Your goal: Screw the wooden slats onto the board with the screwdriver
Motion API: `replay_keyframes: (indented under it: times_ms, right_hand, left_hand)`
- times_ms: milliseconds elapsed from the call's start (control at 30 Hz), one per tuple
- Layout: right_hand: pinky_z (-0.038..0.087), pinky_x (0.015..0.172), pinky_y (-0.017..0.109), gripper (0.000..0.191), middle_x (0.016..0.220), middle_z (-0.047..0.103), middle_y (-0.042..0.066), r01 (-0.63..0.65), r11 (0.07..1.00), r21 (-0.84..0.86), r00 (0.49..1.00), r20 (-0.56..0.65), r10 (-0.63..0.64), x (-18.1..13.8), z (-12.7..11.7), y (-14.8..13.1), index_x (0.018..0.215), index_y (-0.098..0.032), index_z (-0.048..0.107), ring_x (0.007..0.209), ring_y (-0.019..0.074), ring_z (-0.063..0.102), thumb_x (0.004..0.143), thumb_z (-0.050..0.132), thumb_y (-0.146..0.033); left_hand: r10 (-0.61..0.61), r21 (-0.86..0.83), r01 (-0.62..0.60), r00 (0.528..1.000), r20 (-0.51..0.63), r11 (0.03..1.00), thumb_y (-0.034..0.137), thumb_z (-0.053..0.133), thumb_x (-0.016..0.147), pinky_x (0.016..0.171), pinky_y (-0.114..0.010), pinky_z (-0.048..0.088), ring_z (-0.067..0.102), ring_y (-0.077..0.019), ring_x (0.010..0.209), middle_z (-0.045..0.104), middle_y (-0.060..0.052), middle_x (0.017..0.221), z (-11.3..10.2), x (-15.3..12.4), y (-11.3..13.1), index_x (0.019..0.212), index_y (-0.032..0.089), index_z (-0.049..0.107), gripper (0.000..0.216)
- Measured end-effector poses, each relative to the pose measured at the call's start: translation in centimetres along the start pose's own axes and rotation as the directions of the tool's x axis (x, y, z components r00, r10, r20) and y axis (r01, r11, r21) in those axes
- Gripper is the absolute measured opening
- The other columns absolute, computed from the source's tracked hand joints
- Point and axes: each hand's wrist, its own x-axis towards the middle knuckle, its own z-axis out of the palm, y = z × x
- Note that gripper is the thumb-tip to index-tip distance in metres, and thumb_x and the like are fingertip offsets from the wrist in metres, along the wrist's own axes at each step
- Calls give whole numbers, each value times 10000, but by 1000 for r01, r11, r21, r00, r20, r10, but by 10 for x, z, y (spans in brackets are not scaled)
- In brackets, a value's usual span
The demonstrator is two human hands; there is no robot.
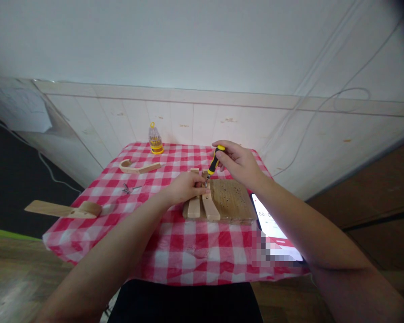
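Observation:
My right hand (237, 162) is closed round the black and yellow handle of a screwdriver (214, 163), which stands tilted with its tip pointing down. The tip meets a pale shaped wooden piece (210, 208) lying on a thick wooden board (230, 199) with many small holes. My left hand (186, 187) presses on that piece beside the tip, its fingers bent against the wood. Whether they also pinch a screw is too small to tell. Under the left hand, a second wooden piece (194, 207) lies alongside on the board.
A red-and-white checked cloth (188, 251) covers the table. A clear bit case with yellow base (156, 141) stands at the back. A hooked wooden piece (139, 168), loose screws (129, 188) and another wooden piece (67, 209) lie left. A lit phone (272, 229) lies right.

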Motion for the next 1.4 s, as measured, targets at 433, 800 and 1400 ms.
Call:
replay_keyframes:
  times_ms: [433,800,1400]
  right_hand:
    - [525,659,283,290,893,693,24,53,995,-83,998,-14,-55,0,-3,2,1142,-212,663,769,135,655,933,559,-385]
    - [522,669,282,235,889,687,14,60,994,-93,997,-36,-63,-2,-2,0,1105,-222,670,759,130,648,927,573,-343]
    - [490,650,278,180,831,643,-3,61,997,-46,997,-44,-63,-4,-2,-2,1008,-236,667,693,127,590,903,597,-364]
  left_hand:
    - [10,65,-10,1000,-3,998,318,598,893,667,-259,378,579,-149,747,680,-24,810,3,0,2,841,159,707,200]
    - [-25,82,28,999,-37,996,334,628,871,649,-266,362,553,-148,723,628,-10,736,4,0,2,749,158,674,220]
    - [-81,18,86,978,-193,996,287,560,912,714,-271,454,628,-159,802,711,-41,888,14,1,-6,900,165,701,187]
